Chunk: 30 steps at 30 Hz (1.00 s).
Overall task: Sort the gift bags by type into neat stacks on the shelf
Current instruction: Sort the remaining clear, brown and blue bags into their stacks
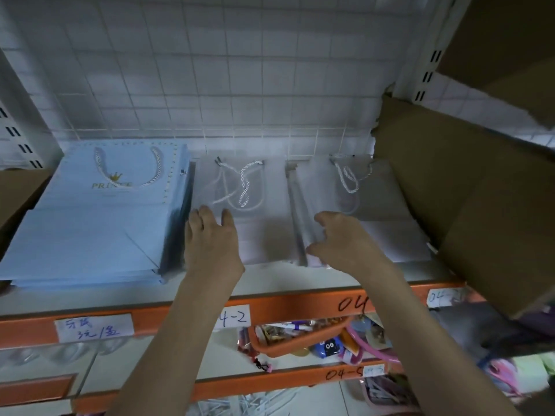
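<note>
Three flat stacks on shelf [300, 283], handles rearward, long axes front-to-back: blue bags [90, 223], middle grey bags [258, 217] under left hand [210, 238], fingers spread; right hand [339, 238] fingers curled, loose, at right grey bags [384, 211].

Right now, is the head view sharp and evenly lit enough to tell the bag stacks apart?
Head view: dim, soft and wide-angle bent; the pale blue paper bag stack reads clearly, the two translucent grey bag stacks wash together.
</note>
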Tool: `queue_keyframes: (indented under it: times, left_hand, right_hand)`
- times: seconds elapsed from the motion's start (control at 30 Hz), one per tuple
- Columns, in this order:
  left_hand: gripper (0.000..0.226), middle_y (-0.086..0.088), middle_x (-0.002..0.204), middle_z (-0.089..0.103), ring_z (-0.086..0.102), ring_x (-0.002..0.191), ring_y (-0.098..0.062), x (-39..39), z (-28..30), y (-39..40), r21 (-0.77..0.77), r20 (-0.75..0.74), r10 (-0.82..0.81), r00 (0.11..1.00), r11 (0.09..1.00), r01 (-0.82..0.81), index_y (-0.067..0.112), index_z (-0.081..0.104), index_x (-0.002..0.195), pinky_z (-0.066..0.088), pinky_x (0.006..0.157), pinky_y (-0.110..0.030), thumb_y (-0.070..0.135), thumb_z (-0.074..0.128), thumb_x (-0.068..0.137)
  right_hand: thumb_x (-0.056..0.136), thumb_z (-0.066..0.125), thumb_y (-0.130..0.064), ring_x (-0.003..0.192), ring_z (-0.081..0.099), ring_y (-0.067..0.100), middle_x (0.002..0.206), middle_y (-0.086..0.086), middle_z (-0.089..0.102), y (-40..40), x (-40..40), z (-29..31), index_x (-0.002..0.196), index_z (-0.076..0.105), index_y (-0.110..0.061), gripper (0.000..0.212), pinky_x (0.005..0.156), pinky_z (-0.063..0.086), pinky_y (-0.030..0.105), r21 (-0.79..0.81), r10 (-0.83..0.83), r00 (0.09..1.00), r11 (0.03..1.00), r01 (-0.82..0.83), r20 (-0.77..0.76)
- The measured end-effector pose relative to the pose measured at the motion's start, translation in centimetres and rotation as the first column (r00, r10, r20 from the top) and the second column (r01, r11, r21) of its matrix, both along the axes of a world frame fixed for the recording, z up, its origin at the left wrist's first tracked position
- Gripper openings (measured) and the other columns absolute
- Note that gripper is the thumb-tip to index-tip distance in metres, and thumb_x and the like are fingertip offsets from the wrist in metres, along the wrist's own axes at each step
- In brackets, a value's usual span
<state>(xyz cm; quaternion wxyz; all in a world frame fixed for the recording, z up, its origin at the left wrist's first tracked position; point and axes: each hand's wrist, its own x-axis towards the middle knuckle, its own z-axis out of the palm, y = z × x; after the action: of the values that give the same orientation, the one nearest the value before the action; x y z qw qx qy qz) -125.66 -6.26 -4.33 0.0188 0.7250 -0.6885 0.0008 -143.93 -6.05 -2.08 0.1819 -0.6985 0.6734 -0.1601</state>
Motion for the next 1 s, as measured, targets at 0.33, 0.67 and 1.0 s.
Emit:
queue_keyframes:
  times: [0.33, 0.67, 1.0]
  left_hand:
    - [0.059, -0.007, 0.123, 0.048, 0.044, 0.117, -0.027, -3.6, 0.7, -1.0, 0.048, 0.203, 0.034, 0.979, 0.998, -0.045, 0.017, 0.042, 0.127, 0.038, 0.093, -0.035, 0.030, 0.069, 0.077]
    - [0.126, -0.019, 0.152, 0.012, 0.013, 0.141, -0.030, -13.0, 0.0, -0.3, 0.213, -0.365, -0.187, 0.912, 0.937, 0.277, 0.005, -0.013, 0.145, 0.023, 0.112, -0.036, 0.052, 0.074, 0.067]
    - [0.138, -0.024, 0.150, 0.011, 0.009, 0.140, -0.037, -13.9, -2.3, -3.3, 0.261, -0.459, 0.093, 0.884, 0.965, 0.034, 0.005, -0.019, 0.143, 0.021, 0.114, -0.042, 0.039, 0.085, 0.059]
  right_hand:
    - [0.080, 0.066, -0.021, 0.111, 0.051, 0.027, 0.132, 0.012, 0.042, 0.5, -12.6, -0.7, 0.131, 0.042, -0.011, 0.057, 0.087, 0.044, 0.028, 0.025, -0.114, 0.993, 0.993, 0.115, -0.014]
    - [0.076, 0.071, -0.028, 0.143, -0.003, 0.034, 0.152, 0.020, -0.017, -1.7, -14.6, -4.1, 0.143, -0.023, -0.010, 0.117, 0.112, 0.019, 0.037, 0.158, -0.059, 0.989, 0.984, 0.080, -0.136]
    - [0.038, 0.087, -0.041, 0.137, 0.023, 0.028, 0.153, 0.013, 0.015, -4.0, -13.7, -5.3, 0.146, -0.016, -0.017, 0.151, 0.110, 0.030, 0.041, 0.227, -0.084, 0.993, 0.972, 0.063, 0.086]
